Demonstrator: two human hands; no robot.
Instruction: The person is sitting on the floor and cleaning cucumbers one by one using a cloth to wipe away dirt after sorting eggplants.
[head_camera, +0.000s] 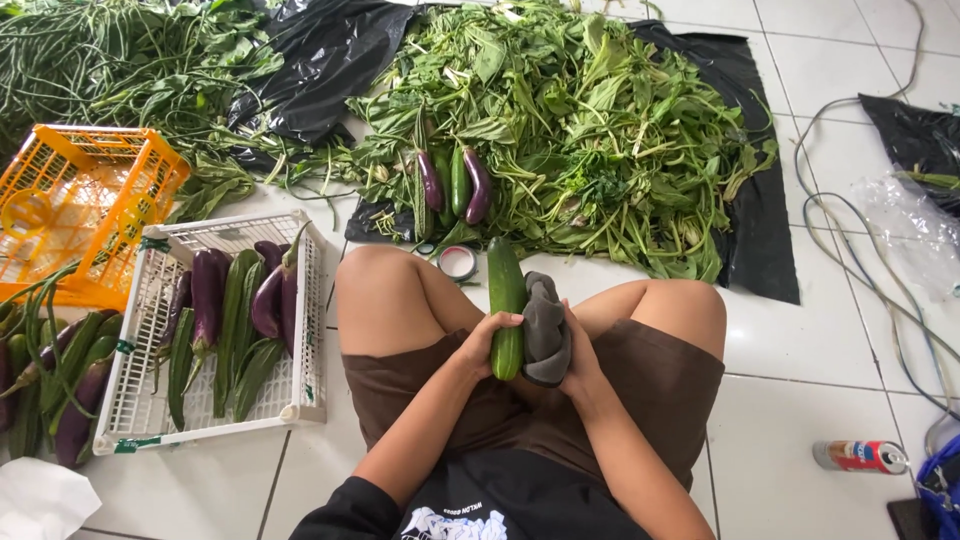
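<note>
While the person sits cross-legged on the white tiled floor (800, 330), the left hand (487, 340) is closed around the lower part of a long green cucumber (506, 305) held upright between the knees, and the right hand (572, 350) presses a bunched grey cloth (545, 325) against the cucumber's side, fingers curled around the cloth. Judging by how things lie, the work looks partly done — a white crate (300, 400) at the person's left already holds several purple eggplants (207, 295) and long green vegetables laid side by side. More produce seems to wait: 2 eggplants and 1 green vegetable (458, 185) lie together on the near edge of a large heap of leafy greens (600, 130) spread over black plastic sheeting (760, 240) ahead, and a loose pile of eggplants and green vegetables (60, 380) sits at the far left. An orange crate (100, 170) stands behind the white one; what it holds is hard to make out. A small round roll of tape (458, 262) lies on the floor just beyond the cucumber. Whether the cucumber's surface is clean or dirty cannot be told — the cloth and both hands cover its lower half. A red can (860, 456) lies on its side at the right, near grey cables (870, 290). A blue object at the lower right corner and a white one at the lower left are cut off by the frame.
</note>
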